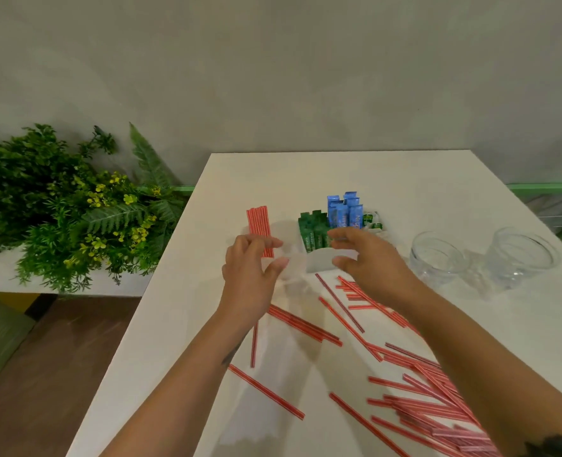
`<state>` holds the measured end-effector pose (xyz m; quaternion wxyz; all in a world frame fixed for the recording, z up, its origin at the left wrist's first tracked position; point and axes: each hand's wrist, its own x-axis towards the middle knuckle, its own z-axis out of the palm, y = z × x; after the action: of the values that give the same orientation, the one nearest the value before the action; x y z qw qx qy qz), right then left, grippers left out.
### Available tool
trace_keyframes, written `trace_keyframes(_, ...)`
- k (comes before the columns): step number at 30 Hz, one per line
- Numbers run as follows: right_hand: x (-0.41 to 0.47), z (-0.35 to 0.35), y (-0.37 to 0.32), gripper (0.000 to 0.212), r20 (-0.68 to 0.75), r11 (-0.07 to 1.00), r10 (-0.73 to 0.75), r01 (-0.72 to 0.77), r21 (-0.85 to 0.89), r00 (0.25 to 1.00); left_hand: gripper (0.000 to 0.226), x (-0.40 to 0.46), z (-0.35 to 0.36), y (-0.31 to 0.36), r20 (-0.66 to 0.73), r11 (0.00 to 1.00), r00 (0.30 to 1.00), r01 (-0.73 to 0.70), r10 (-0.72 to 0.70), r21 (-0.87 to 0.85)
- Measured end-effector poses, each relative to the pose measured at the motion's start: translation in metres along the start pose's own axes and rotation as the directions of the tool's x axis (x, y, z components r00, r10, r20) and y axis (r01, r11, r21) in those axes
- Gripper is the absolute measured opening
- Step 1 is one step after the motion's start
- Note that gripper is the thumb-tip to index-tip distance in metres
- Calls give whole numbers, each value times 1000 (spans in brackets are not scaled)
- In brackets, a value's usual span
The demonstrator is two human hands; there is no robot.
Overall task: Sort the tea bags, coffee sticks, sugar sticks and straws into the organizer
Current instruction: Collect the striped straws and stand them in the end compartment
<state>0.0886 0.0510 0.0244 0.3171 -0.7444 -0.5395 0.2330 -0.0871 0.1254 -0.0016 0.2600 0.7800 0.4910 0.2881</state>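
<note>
A white organizer (320, 262) stands mid-table. It holds green sticks (315, 233), blue sticks (344, 211) and green-and-white tea bags (372, 221) upright. At its left end a bundle of red striped straws (258, 222) stands upright in a clear holder (294, 262). Several more red straws (414, 390) lie scattered across the near table. My left hand (251, 268) hovers just in front of the straw bundle, fingers spread and holding nothing. My right hand (367, 258) hovers over the organizer's front wall, fingers loosely curved and empty.
Two clear glass bowls (437, 258) (522, 255) stand to the right of the organizer. A planter of green plants with yellow flowers (75, 209) sits off the table's left edge. The white table (306, 179) ends at a grey wall behind.
</note>
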Motion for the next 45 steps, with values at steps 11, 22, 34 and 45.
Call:
trace_keyframes(11, -99, -38, 58, 64, 169, 891, 217, -124, -437, 962, 55, -71, 57, 58, 580, 975, 809, -193, 95, 110)
trace_keyframes(22, -129, -26, 99, 43, 203, 786, 212, -44, -616, 956, 43, -108, 106, 66, 589, 924, 801, -300, 111, 235)
trace_keyframes(34, -120, -14, 103, 41, 194, 749, 68, 78, -658, 979, 50, -115, 102, 66, 389, 968, 921, -121, 27, 221)
trace_keyframes(45, -100, -19, 90, 37, 100, 832, 67, -1, -555, 993, 56, -109, 94, 65, 172, 994, 979, 106, -110, 31)
